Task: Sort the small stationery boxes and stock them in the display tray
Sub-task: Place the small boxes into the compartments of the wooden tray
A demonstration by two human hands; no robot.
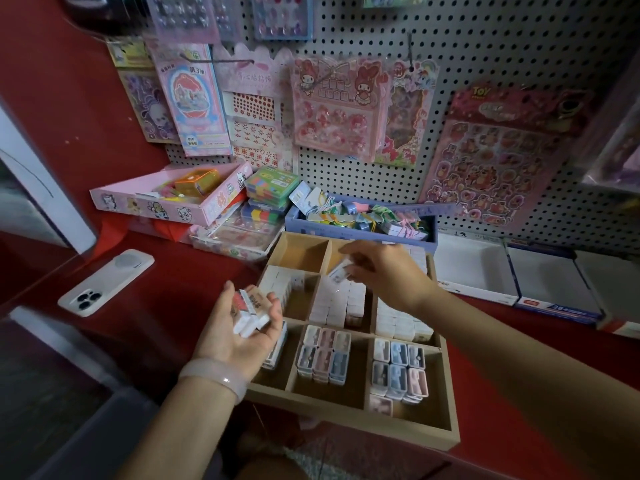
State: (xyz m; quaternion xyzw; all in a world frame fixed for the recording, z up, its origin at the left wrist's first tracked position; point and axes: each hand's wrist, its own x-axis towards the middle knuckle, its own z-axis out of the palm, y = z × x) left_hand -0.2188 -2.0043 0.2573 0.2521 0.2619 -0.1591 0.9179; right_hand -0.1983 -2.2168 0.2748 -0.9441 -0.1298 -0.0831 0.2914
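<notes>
A wooden display tray (349, 415) with a grid of compartments sits on the red desk (166, 306) below a white pegboard (485, 46) hung with sticker packs. The left hand (242, 323) lies palm up over the tray's left edge, fingers loosely cupped around a small stack of white stationery boxes (247, 311) resting in the palm. The right hand (384, 271) reaches over the tray's far middle compartments, its fingertips pinching a single white box (337, 271) held just above the packed rows of white boxes (341, 299) in the tray's centre cell. The far left compartment of the tray is bare wood. In the tray's near cells stand pastel sharpener-like cases (325, 351) in pink, blue and grey. A white phone (105, 282) lies face down on the desk to the left of the tray. Behind the tray sit a blue box of tags (360, 225) and, further left, a pink box (169, 195).
</notes>
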